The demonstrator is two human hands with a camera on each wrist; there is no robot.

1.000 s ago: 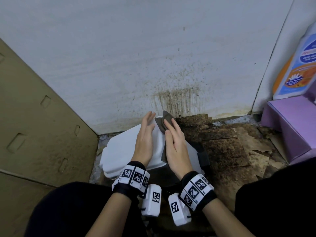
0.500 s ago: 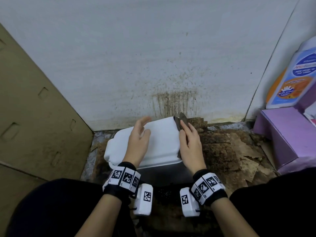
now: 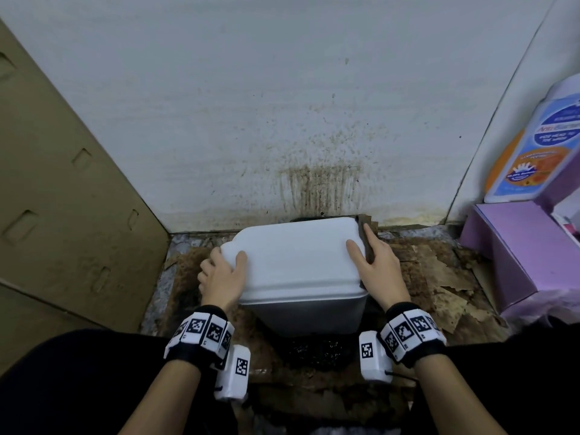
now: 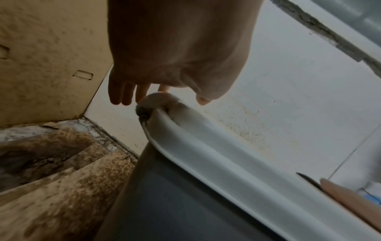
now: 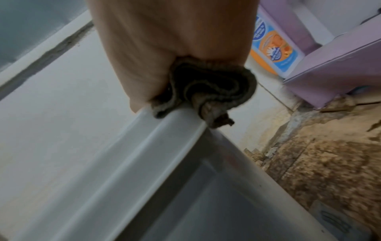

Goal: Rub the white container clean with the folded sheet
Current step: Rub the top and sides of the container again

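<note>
The white container [image 3: 298, 262] stands on the dirty floor against the wall, its broad face up. My left hand [image 3: 223, 273] grips its left end by the neck, thumb on top and fingers down the side; the left wrist view shows this hand [image 4: 175, 48] over the capped neck of the container [image 4: 206, 154]. My right hand [image 3: 375, 265] holds the folded brown sheet [image 3: 365, 243] against the container's right edge, thumb on the top face. In the right wrist view the sheet [image 5: 206, 88] is bunched under my right hand [image 5: 164, 40] on the container's rim [image 5: 123, 154].
A cardboard panel [image 3: 62, 199] leans on the left. The white wall [image 3: 282, 89] behind carries brown streaks. Torn, stained cardboard [image 3: 439, 277] covers the floor. A purple box [image 3: 518, 246] and a cleaner bottle [image 3: 533, 146] stand at the right.
Both hands have slid apart from the container's top face: the left to its left end, the right with the sheet to its right edge. The container now sits squarer to me.
</note>
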